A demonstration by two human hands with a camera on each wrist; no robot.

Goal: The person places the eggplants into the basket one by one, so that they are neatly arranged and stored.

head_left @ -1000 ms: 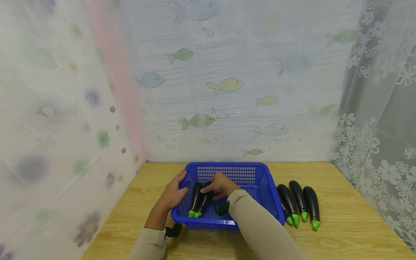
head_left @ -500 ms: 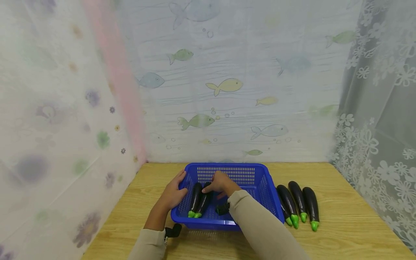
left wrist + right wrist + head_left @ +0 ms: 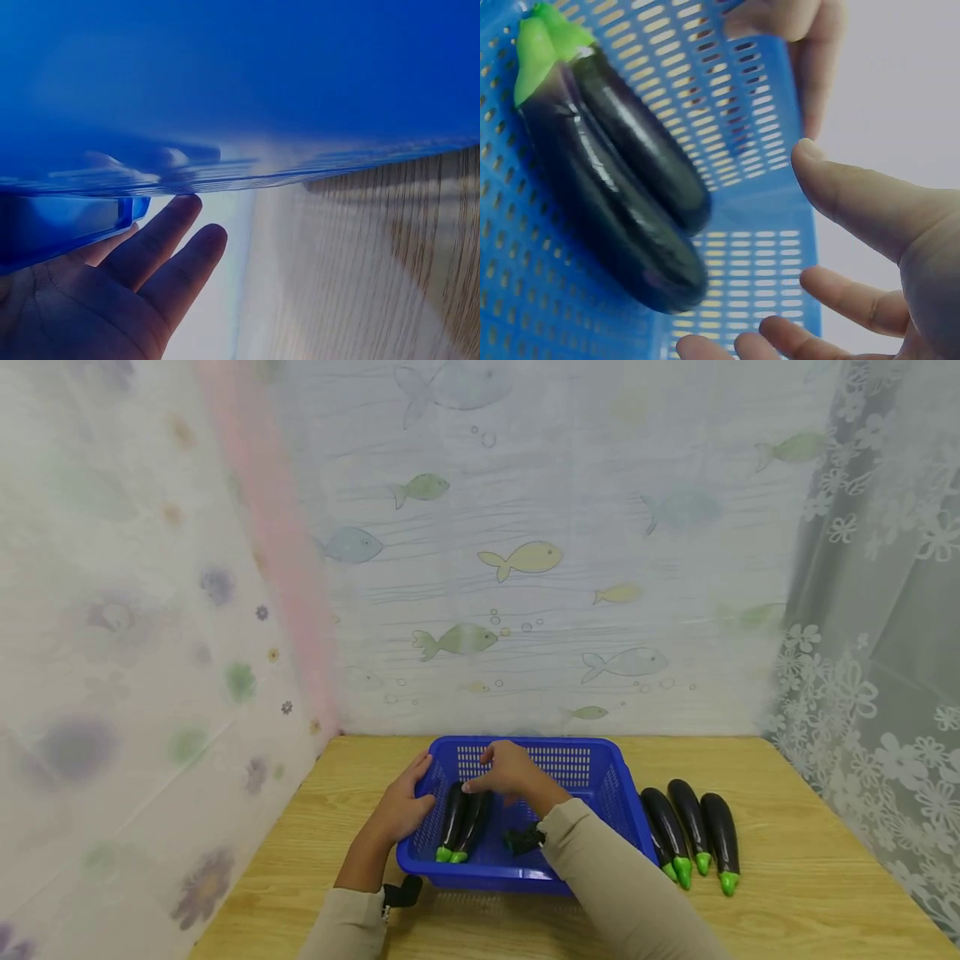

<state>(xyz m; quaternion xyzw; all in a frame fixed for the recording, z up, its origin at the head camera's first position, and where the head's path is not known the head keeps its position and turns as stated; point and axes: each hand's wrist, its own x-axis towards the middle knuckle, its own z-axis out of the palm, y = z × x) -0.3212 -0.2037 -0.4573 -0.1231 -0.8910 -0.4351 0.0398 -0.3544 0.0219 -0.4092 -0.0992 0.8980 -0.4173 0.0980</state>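
Observation:
Two dark purple eggplants [image 3: 453,814] with green caps lie side by side at the left inside a blue plastic basket [image 3: 525,887]. My left hand [image 3: 401,802] holds the basket's left rim, thumb inside and fingers along the outer wall. In the left wrist view, the fingers [image 3: 184,274] lie fairly straight against that wall. Above the far ends of the eggplants is my right hand [image 3: 513,770]. The right wrist view shows its thumb [image 3: 855,187] and fingers spread apart, with nothing between them and a gap to both eggplants [image 3: 607,195].
Several more eggplants [image 3: 693,827] lie on the wooden table [image 3: 810,893] just right of the basket. Behind the table hangs a fish-patterned sheet [image 3: 525,610]. A flowered sheet [image 3: 150,693] stands along the left side, and a lace curtain [image 3: 885,693] along the right.
My right hand has come off the right eggplant in the basket and risen slightly, with its fingers spreading. My left hand, the basket and the eggplants look the same.

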